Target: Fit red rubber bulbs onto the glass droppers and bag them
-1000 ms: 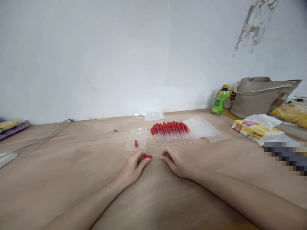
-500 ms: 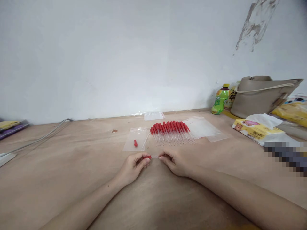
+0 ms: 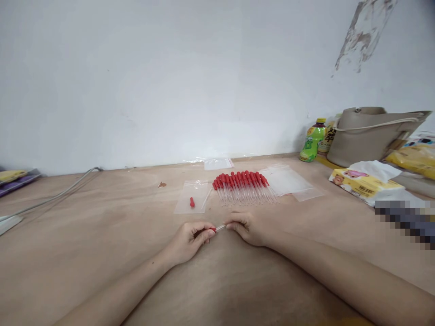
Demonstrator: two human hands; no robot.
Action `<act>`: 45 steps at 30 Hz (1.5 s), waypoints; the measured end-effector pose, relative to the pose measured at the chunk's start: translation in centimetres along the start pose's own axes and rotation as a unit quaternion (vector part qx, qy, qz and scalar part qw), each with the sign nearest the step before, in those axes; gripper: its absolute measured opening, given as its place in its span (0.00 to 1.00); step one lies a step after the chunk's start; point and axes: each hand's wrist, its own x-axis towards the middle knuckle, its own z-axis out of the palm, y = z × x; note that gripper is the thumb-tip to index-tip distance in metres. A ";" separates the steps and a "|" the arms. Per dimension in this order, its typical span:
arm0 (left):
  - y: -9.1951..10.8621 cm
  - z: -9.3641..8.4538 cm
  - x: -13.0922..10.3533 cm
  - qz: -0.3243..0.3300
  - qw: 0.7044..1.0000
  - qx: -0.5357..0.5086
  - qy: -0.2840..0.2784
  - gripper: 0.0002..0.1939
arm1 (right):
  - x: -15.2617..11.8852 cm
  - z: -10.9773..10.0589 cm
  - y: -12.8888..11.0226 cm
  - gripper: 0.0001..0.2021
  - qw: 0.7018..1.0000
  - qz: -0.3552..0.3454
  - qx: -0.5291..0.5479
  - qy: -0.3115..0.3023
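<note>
Pinched between thumb and fingers of my left hand (image 3: 190,242) is a red rubber dropper bulb (image 3: 213,229), mostly hidden by the fingertips. A clear dropper tube (image 3: 220,227) runs from the bulb to my right hand (image 3: 250,230), whose thumb and fingertips grip its other end. How deep the tube sits in the bulb cannot be seen. Just beyond my hands lies a row of droppers (image 3: 240,181) with red bulbs pointing away. To their left, one loose red bulb (image 3: 192,203) rests on a small clear plastic bag (image 3: 181,207).
More clear bags (image 3: 288,181) lie right of the dropper row, and another bag (image 3: 217,164) is by the wall. Farther right stand a green bottle (image 3: 311,142), a taupe bag (image 3: 360,140) and a yellow tissue pack (image 3: 365,184). A grey cable (image 3: 64,194) crosses the left side.
The held dropper has tilted, its bulb end now lower and nearer me. My left hand has shifted slightly right and toward me; less of the bulb shows. My right hand has moved little.
</note>
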 end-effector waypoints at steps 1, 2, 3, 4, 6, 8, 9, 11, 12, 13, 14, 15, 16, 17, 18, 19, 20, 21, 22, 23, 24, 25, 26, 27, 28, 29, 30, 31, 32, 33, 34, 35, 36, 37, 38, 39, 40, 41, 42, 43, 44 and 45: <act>0.0 0.0 0.0 0.002 1.000 0.010 0.004 0.13 | 0.0 -0.1 -0.2 0.09 1.000 -0.006 -0.020 0.003; 0.0 0.0 0.0 0.003 1.000 0.020 0.010 0.13 | 0.0 -0.2 -0.4 0.09 0.999 -0.011 -0.041 0.008; -0.1 0.1 0.0 0.003 0.999 0.028 0.018 0.12 | 0.0 -0.3 -0.6 0.09 0.998 -0.014 -0.063 0.014; -0.2 0.1 0.0 0.004 0.999 0.036 0.029 0.12 | -0.1 -0.3 -0.7 0.09 0.996 -0.018 -0.083 0.022; -0.6 0.2 0.0 0.008 0.997 0.047 0.052 0.11 | -0.3 -0.1 -0.7 0.10 0.992 -0.027 -0.114 0.039; -1.0 0.3 0.0 0.018 0.995 0.056 0.080 0.10 | -0.5 0.3 -0.4 0.11 0.990 -0.046 -0.121 0.056; -1.2 0.3 0.0 0.024 0.993 0.061 0.095 0.10 | -0.6 0.5 -0.1 0.11 0.989 -0.060 -0.117 0.065; -1.5 0.2 -0.1 0.035 0.989 0.071 0.122 0.10 | -0.9 0.8 0.5 0.11 0.988 -0.076 -0.103 0.087; -1.5 0.1 -0.1 0.041 0.987 0.076 0.132 0.10 | -1.0 0.8 0.7 0.11 0.988 -0.077 -0.095 0.094; -1.5 0.1 -0.1 0.047 0.986 0.080 0.136 0.10 | -1.1 0.8 0.9 0.10 0.989 -0.074 -0.089 0.097; -1.4 0.1 -0.1 0.053 0.986 0.084 0.134 0.10 | -1.1 0.7 0.9 0.10 0.989 -0.070 -0.084 0.097; -1.3 0.0 -0.1 0.060 0.986 0.087 0.130 0.10 | -1.2 0.6 0.9 0.09 0.990 -0.067 -0.080 0.093; -1.2 0.0 -0.2 0.067 0.986 0.089 0.123 0.09 | -1.2 0.5 0.9 0.08 0.991 -0.067 -0.078 0.089; -1.1 0.0 -0.2 0.074 0.986 0.089 0.116 0.09 | -1.2 0.5 0.8 0.08 0.991 -0.070 -0.079 0.088; -1.0 0.1 -0.2 0.079 0.987 0.088 0.110 0.09 | -1.2 0.4 0.6 0.08 0.990 -0.074 -0.083 0.089; -0.9 0.1 -0.2 0.083 0.987 0.087 0.105 0.09 | -1.2 0.4 0.5 0.08 0.989 -0.078 -0.090 0.091; -0.8 0.1 -0.3 0.085 0.988 0.085 0.101 0.09 | -1.2 0.4 0.4 0.08 0.987 -0.080 -0.099 0.094; -0.8 0.2 -0.3 0.084 0.988 0.083 0.097 0.09 | -1.2 0.4 0.3 0.08 0.986 -0.083 -0.108 0.097; -0.7 0.2 -0.3 0.082 0.989 0.083 0.092 0.09 | -1.2 0.4 0.2 0.08 0.984 -0.087 -0.116 0.100; -0.6 0.2 -0.3 0.080 0.989 0.085 0.087 0.09 | -1.2 0.4 0.1 0.08 0.983 -0.090 -0.122 0.101; -0.6 0.2 -0.4 0.078 0.989 0.088 0.084 0.09 | -1.1 0.5 0.1 0.09 0.983 -0.092 -0.125 0.101; -0.5 0.2 -0.4 0.079 0.989 0.091 0.082 0.09 | -1.1 0.5 0.0 0.09 0.982 -0.094 -0.127 0.100; -0.5 0.2 -0.4 0.079 0.989 0.093 0.080 0.09 | -1.1 0.5 -0.1 0.09 0.982 -0.093 -0.129 0.098; -0.5 0.3 -0.4 0.079 0.989 0.096 0.080 0.09 | -1.1 0.5 -0.3 0.09 0.983 -0.089 -0.133 0.094; -0.5 0.3 -0.4 0.080 0.989 0.098 0.080 0.09 | -1.1 0.5 -0.4 0.09 0.983 -0.085 -0.138 0.089; -0.5 0.3 -0.3 0.080 0.988 0.100 0.081 0.09 | -1.0 0.4 -0.7 0.09 0.983 -0.078 -0.145 0.082; -0.6 0.3 -0.3 0.079 0.988 0.101 0.081 0.09 | -1.0 0.3 -0.9 0.10 0.983 -0.071 -0.153 0.075; -0.6 0.3 -0.3 0.078 0.988 0.102 0.081 0.09 | -0.9 0.2 -1.2 0.10 0.983 -0.063 -0.162 0.067; -0.7 0.3 -0.3 0.076 0.988 0.103 0.081 0.09 | -0.9 0.1 -1.4 0.10 0.983 -0.054 -0.168 0.059; -0.7 0.3 -0.4 0.075 0.988 0.105 0.080 0.09 | -0.8 0.1 -1.6 0.11 0.983 -0.043 -0.171 0.050; -0.7 0.3 -0.4 0.075 0.988 0.107 0.077 0.09 | -0.8 0.1 -1.8 0.11 0.984 -0.033 -0.169 0.042; -0.8 0.3 -0.4 0.077 0.988 0.110 0.075 0.09 | -0.7 0.2 -1.8 0.12 0.986 -0.024 -0.163 0.034; -0.8 0.3 -0.4 0.080 0.988 0.113 0.073 0.09 | -0.7 0.4 -1.7 0.12 0.988 -0.015 -0.154 0.026; -0.8 0.3 -0.4 0.086 0.987 0.115 0.072 0.10 | -0.6 0.5 -1.6 0.13 0.989 -0.006 -0.143 0.020; -0.8 0.3 -0.5 0.092 0.986 0.117 0.071 0.10 | -0.5 0.7 -1.5 0.13 0.991 0.006 -0.132 0.013; -0.8 0.3 -0.5 0.097 0.986 0.117 0.072 0.10 | -0.4 0.8 -1.5 0.13 0.992 0.019 -0.121 0.005; -0.8 0.2 -0.4 0.098 0.986 0.117 0.072 0.10 | -0.3 0.9 -1.4 0.13 0.993 0.034 -0.110 -0.004; -0.8 0.2 -0.4 0.096 0.986 0.115 0.071 0.09 | -0.1 0.8 -1.5 0.14 0.994 0.049 -0.102 -0.014; -0.8 0.1 -0.4 0.093 0.987 0.113 0.069 0.09 | 0.0 0.6 -1.7 0.14 0.993 0.062 -0.098 -0.025; -0.8 0.1 -0.3 0.089 0.987 0.112 0.068 0.09 | 0.2 0.3 -2.0 0.14 0.991 0.075 -0.101 -0.038; -0.8 0.0 -0.3 0.088 0.987 0.111 0.070 0.09 | 0.4 0.0 -2.4 0.13 0.989 0.085 -0.109 -0.049; -0.8 -0.1 -0.2 0.089 0.987 0.111 0.074 0.08 | 0.5 -0.4 -2.7 0.12 0.987 0.086 -0.120 -0.057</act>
